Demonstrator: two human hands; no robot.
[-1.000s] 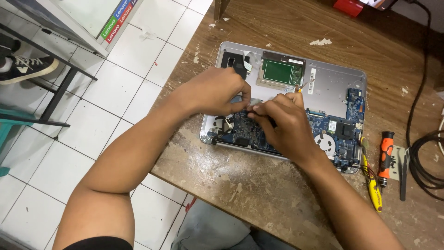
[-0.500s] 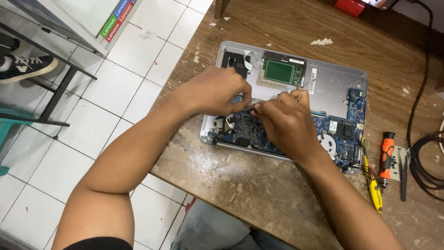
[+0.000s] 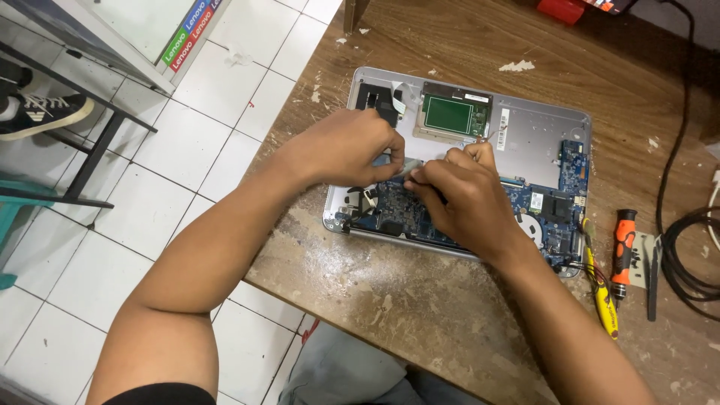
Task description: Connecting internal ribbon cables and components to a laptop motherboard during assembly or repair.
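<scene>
The opened laptop base [image 3: 525, 142] lies flat on the wooden counter [image 3: 420, 300], its cover off and its internals facing up, so the blue circuit board [image 3: 555, 202] along the near edge is reachable from above. Both hands meet over the middle of the chassis. The left hand [image 3: 349, 146] is closed, fingertips pinched on a small pale strip [image 3: 409, 166], apparently a flat ribbon or tape piece. The right hand [image 3: 461, 199] is also closed, its fingertips pressed against the same strip from the other side; the two hands touch, steadying each other for fine work.

The green rectangular panel [image 3: 450, 115] in a metal frame sits near the far edge, beside a narrow white label [image 3: 503, 129] stuck to the grey shell.

Tools are parked to the right, within reach but off the chassis: an orange-and-black screwdriver [image 3: 622, 251], a yellow-handled tool [image 3: 604, 300] and black coiled cable [image 3: 690, 255]. A red box [image 3: 559, 9] lies at the far edge. On the tiled floor [image 3: 187, 135], a glass-fronted cabinet [image 3: 112, 37] bears a striped green, red and blue sticker [image 3: 187, 34].
</scene>
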